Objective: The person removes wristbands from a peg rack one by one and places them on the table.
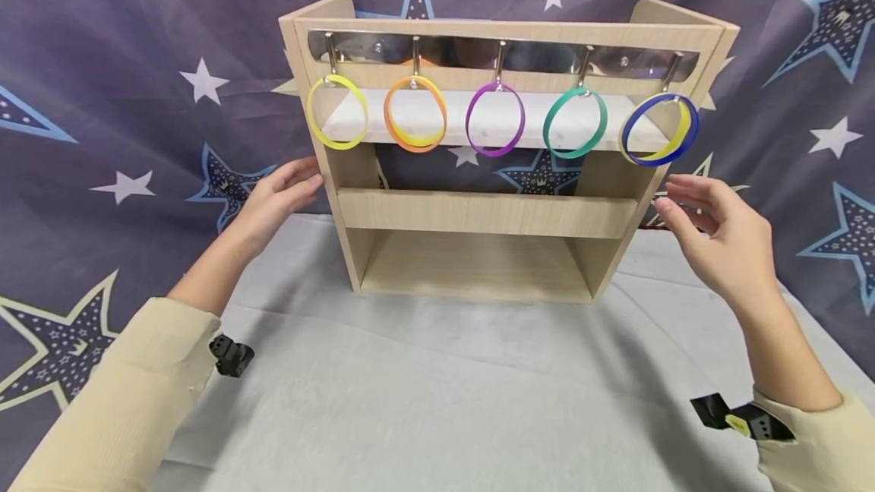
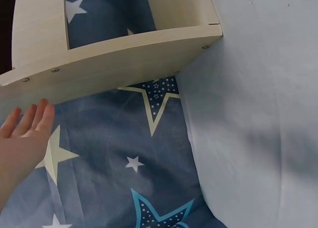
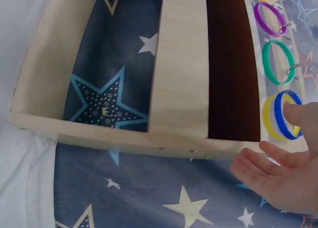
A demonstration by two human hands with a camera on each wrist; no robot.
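Note:
A light wooden rack stands upright, with a metal strip of hooks along its upper front. Rings hang from the hooks, left to right: yellow, orange with yellow, purple, green, and blue with yellow. My left hand is at the rack's left side panel, fingers extended and holding nothing; whether it touches is unclear. Beyond the right side panel, my right hand has relaxed, slightly bent fingers and holds nothing. The right wrist view shows this hand close to the blue ring.
The rack stands on a table with a pale cloth. A dark curtain with stars hangs behind and at both sides. Inside the rack are a white upper shelf and a wooden bottom board.

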